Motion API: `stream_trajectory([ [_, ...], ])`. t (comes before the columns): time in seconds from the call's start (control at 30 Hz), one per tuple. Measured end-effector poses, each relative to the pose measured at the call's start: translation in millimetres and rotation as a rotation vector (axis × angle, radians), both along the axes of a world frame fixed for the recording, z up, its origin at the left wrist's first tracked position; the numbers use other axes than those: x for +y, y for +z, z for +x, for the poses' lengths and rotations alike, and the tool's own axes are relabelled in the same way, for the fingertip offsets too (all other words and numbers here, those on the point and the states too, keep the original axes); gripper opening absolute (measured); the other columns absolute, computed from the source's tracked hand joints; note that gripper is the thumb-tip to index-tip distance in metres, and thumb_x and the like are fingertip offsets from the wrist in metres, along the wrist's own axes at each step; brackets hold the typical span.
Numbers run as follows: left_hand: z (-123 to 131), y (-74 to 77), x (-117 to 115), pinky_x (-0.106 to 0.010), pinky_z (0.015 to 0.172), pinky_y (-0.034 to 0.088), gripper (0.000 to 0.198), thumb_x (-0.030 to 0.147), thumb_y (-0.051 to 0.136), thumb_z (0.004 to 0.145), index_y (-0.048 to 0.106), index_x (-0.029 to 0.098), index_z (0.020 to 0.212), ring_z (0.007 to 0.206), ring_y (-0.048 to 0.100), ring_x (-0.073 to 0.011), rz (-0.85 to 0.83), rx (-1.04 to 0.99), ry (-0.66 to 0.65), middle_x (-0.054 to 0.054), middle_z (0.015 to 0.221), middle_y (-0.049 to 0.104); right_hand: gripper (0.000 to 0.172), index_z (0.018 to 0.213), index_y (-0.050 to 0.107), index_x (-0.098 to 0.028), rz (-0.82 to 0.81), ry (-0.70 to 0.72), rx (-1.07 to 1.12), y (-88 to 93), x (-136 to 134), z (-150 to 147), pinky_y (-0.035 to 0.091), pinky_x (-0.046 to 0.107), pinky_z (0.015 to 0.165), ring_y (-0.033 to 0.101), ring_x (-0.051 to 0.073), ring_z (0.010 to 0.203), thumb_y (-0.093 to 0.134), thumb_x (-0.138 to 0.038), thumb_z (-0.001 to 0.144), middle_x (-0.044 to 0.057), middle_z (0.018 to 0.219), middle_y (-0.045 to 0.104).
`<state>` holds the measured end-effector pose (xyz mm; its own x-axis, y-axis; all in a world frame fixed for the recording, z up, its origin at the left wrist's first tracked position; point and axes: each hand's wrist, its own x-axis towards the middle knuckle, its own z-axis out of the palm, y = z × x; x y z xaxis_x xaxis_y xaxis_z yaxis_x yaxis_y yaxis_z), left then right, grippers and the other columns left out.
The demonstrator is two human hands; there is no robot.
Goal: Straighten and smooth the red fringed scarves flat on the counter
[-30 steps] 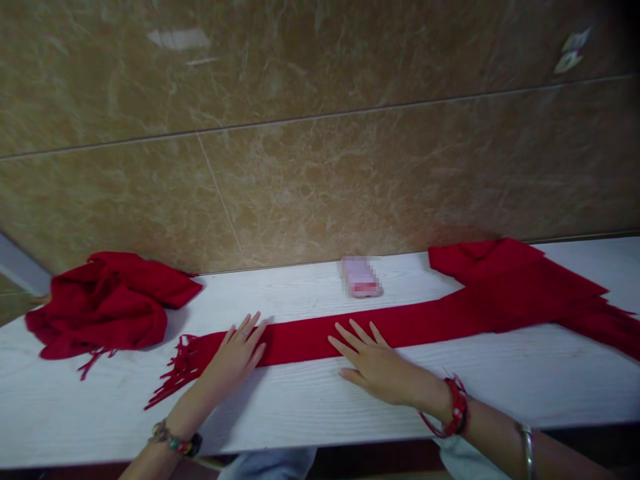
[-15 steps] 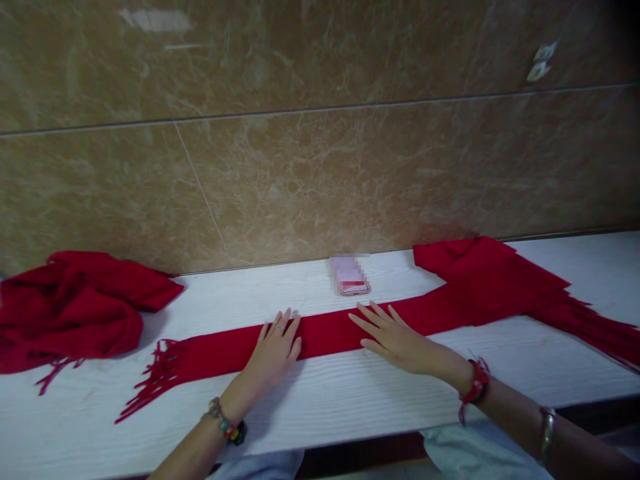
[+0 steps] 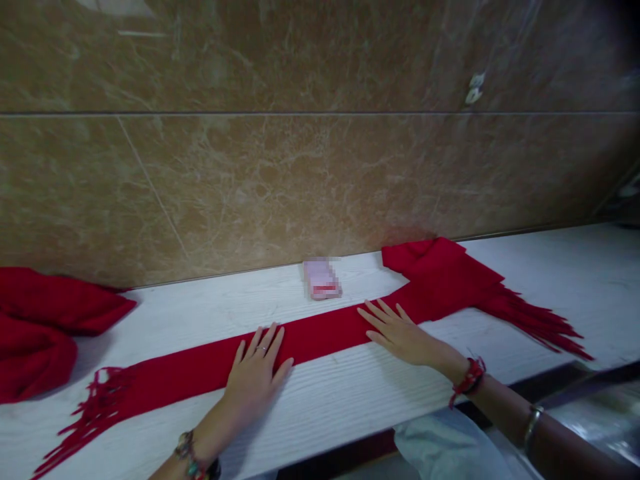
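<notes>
A long red scarf [image 3: 320, 337] with fringed ends lies across the table, its left part flat in a narrow folded strip. Its right part is bunched and folded over, with the fringe spread out to the right. My left hand [image 3: 257, 373] rests flat on the strip, fingers spread, a ring on one finger. Further right, my right hand [image 3: 400, 333] also lies flat on the scarf with its fingers apart, close to the bunched part. Neither hand grasps the cloth.
A second red cloth [image 3: 40, 333] lies crumpled at the left. Behind the scarf, a phone [image 3: 323, 279], partly blurred out, lies on the white table [image 3: 240, 300]. A brown marble wall [image 3: 300, 180] rises along the table's back edge.
The view has turned to the right, so things appear shifted left. My hands are further apart along the scarf, the right one closer to the bunched part.
</notes>
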<state>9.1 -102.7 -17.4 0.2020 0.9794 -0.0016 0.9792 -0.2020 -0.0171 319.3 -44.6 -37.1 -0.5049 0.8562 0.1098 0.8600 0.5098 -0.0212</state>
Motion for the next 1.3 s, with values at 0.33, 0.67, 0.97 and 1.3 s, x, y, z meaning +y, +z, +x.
stream_trajectory([
  [0.33,58.5,13.2,13.9,-0.056,0.098,0.022,0.06,0.054,0.025,0.086,0.03,0.018,0.134,0.129,0.015,-0.034,0.045,-0.004,0.026,-0.011,0.142,0.02,0.049,0.134,0.03,-0.017,0.174,0.022,-0.02,8.6,8.6,-5.2,0.025,0.057,0.095,0.021,0.033,0.127,0.027,-0.038,0.091,0.015,0.139,0.028],
  [0.67,81.7,-6.1,33.6,-0.071,0.088,0.017,0.055,0.048,0.028,0.085,0.029,0.024,0.134,0.127,0.015,-0.0407,0.043,-0.035,0.115,-0.008,0.143,0.019,0.042,0.127,0.042,-0.022,0.302,-0.213,-0.211,16.0,29.6,97.0,0.015,0.063,0.095,0.025,0.034,0.125,0.034,-0.029,0.087,0.01,0.136,0.035],
  [0.97,101.8,-2.3,41.9,-0.065,0.094,0.015,0.055,0.045,0.028,0.086,0.033,0.017,0.132,0.128,0.016,-0.0372,0.122,0.004,0.001,-0.013,0.141,0.023,0.046,0.134,0.031,-0.021,0.352,-0.232,-0.139,44.5,33.6,95.3,0.02,0.061,0.095,0.018,0.034,0.127,0.026,-0.031,0.089,0.01,0.141,0.026],
  [1.3,186.1,4.3,74.2,-0.054,0.1,0.022,0.06,0.05,0.029,0.086,0.026,0.016,0.135,0.13,0.014,-0.031,0.137,-0.117,-0.262,-0.01,0.143,0.019,0.044,0.133,0.032,-0.017,0.229,-0.093,-0.21,36.7,56.1,108.0,0.026,0.055,0.095,0.026,0.03,0.126,0.027,-0.029,0.091,0.013,0.138,0.032],
])
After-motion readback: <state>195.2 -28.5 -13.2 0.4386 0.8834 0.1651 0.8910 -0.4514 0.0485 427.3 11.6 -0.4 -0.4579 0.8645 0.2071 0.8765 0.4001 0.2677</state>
